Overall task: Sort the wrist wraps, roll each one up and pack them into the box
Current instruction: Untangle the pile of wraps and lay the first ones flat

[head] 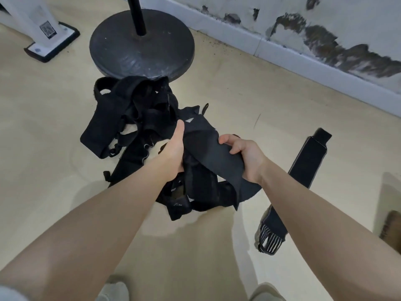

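Sorting is under way: the left hand [173, 148] and right hand [245, 157] both grip one black wrap [208, 153], lifted over the tangled pile [134, 118] on the floor [238, 101]. Next, probably pulling it free. No box shows.

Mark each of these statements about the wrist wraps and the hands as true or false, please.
1. Both hands grip black fabric from the pile. True: left hand, right hand, pile.
2. One wrap lies stretched out alone, right of the pile. True.
3. The pile lies on a table. False: it lies on the floor.
4. A rolled wrap sits beside the round stand base. False: none is rolled.
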The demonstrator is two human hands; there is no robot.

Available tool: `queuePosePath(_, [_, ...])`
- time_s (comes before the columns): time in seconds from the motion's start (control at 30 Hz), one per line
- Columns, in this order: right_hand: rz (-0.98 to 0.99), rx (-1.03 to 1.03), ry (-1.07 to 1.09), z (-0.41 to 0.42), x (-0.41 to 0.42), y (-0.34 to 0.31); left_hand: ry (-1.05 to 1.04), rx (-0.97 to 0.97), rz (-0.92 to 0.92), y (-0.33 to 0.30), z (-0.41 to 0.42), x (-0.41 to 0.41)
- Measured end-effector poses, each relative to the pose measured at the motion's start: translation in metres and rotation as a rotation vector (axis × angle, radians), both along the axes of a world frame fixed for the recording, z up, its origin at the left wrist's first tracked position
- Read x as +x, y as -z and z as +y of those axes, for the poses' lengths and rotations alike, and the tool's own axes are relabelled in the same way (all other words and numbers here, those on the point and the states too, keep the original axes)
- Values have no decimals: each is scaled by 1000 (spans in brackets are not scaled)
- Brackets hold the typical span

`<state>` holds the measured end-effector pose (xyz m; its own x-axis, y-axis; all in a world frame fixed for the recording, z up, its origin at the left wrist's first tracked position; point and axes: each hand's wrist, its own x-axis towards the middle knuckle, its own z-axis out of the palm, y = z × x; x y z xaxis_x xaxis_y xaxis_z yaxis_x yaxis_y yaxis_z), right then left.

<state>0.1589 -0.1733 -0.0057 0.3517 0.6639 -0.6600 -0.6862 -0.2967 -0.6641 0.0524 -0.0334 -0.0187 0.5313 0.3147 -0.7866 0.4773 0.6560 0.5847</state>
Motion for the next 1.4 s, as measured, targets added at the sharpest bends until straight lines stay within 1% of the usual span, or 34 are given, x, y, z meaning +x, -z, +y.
queuePosePath(0.07, [-83,-19,-126,-9,-7,-2,-47,-52,-55,-7,-3,-2])
queuePosePath(0.13, [-230,-92,-280,-16,-11,-2,-152,-69,-104,-8,-1,-4])
queuePosePath(0.2, [-407,-219,-479,-20,-15,1,-225,-43,-91,-12,0,-8])
queuePosePath(0.27, [-497,-322,-633,-18,-20,1,-233,56,-60,-11,4,-11])
queuePosePath(0.3, [-497,-343,-630,-16,-22,-2,-198,129,-70,-13,5,-12])
queuePosePath(0.33, [-467,-337,-548,-13,-24,-5,-141,190,-107,-17,4,-14])
queuePosePath(0.4, [-352,-267,-248,-8,-23,-10,43,303,-192,-25,3,-19])
queuePosePath(0.43, [-310,-219,-125,-5,-23,-13,140,357,-227,-29,3,-22])
queuePosePath(0.47, [-295,-179,-58,-2,-22,-15,222,411,-253,-32,3,-25])
queuePosePath(0.5, [-309,-154,-38,1,-21,-17,284,461,-262,-34,4,-28])
queuePosePath(0.57, [-338,-122,-28,10,-23,-21,331,558,-231,-37,7,-30])
queuePosePath(0.7, [-225,-75,86,23,-29,-30,363,643,-167,-40,11,-29])
queuePosePath(0.83, [-259,-194,83,24,-32,-33,439,668,-135,-38,9,-29])
queuePosePath(0.9, [-210,-210,139,18,-28,-37,490,729,-86,-30,10,-31])
queuePosePath(1.0, [-165,-210,92,13,-21,-43,661,941,34,-14,15,-37])
queuePosePath(1.13, [-224,-385,53,20,-23,-42,1029,1293,114,-15,4,-37])
queuePosePath(1.2, [-233,-394,36,20,-30,-38,1136,1404,151,-18,-3,-36])
queuePosePath(1.23, [-221,-373,17,19,-33,-35,1140,1420,158,-17,-3,-36])
queuePosePath(1.27, [-201,-347,-18,16,-35,-31,1092,1393,156,-16,-1,-35])
queuePosePath(1.3, [-182,-319,-66,13,-38,-29,989,1317,139,-17,2,-34])
queuePosePath(1.37, [-176,-286,-127,8,-42,-22,681,1073,79,-20,11,-34])
queuePosePath(1.4, [-184,-270,-117,7,-44,-19,544,936,38,-20,14,-36])
